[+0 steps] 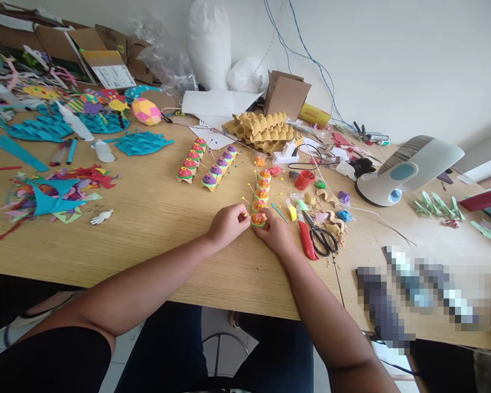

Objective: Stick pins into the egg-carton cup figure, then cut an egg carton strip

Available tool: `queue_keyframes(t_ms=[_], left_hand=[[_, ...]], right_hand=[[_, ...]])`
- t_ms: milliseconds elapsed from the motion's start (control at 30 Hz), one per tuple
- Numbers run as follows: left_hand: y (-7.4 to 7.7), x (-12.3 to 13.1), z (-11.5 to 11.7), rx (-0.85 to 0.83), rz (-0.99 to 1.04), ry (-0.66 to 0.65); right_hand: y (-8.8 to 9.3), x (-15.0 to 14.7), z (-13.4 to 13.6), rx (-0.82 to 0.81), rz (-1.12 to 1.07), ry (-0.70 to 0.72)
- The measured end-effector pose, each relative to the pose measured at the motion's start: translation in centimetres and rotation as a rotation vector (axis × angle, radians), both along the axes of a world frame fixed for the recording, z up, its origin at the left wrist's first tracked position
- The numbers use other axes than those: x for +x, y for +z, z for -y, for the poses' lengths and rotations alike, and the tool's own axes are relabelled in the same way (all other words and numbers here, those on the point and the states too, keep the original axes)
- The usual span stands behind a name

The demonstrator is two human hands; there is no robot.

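An egg carton strip [262, 194] painted orange, yellow and green lies lengthwise on the table, with yellow-tipped pins sticking out of its sides. My right hand [275, 232] grips its near cup from the right. Close to that cup's left side, my left hand [230, 222] is pinched, with a tiny yellow bit showing at the fingertips, too small to name. Two more decorated strips stand farther left: a red and green strip [192, 159] and a purple strip [220, 167]. A thin blue stick [280, 213] lies right of the gripped strip.
Right of my hands lie a red-handled cutter [307, 240], black scissors [324, 240] and bags of coloured clay [292, 210]. Farther right stands a white fan [405, 169]. Stacked egg cartons [265, 131] are at the back; paper scraps [61, 191] spread at left.
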State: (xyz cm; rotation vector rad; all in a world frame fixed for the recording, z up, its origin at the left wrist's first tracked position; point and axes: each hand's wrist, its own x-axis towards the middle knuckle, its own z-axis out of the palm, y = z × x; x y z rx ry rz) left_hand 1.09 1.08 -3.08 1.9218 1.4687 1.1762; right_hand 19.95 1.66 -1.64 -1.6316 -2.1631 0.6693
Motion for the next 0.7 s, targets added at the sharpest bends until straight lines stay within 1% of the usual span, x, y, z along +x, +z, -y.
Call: queue_keyframes(t_ms=[167,367,533,700], left_hand=[[-0.07,0.01,-0.06,0.007,-0.006,0.002],[-0.23,0.17,-0.08,-0.027,-0.018,-0.011],[-0.55,0.08,-0.15,-0.024,0.019,0.014],[-0.93,-0.44,-0.67,-0.061,0.106,0.044]], right_hand=[[-0.07,0.01,-0.01,-0.001,-0.004,0.002],[-0.17,0.07,-0.02,0.010,0.001,0.003],[-0.11,0.11,-0.06,-0.004,-0.009,0.011],[0.21,0.08,0.01,-0.020,-0.006,0.006]])
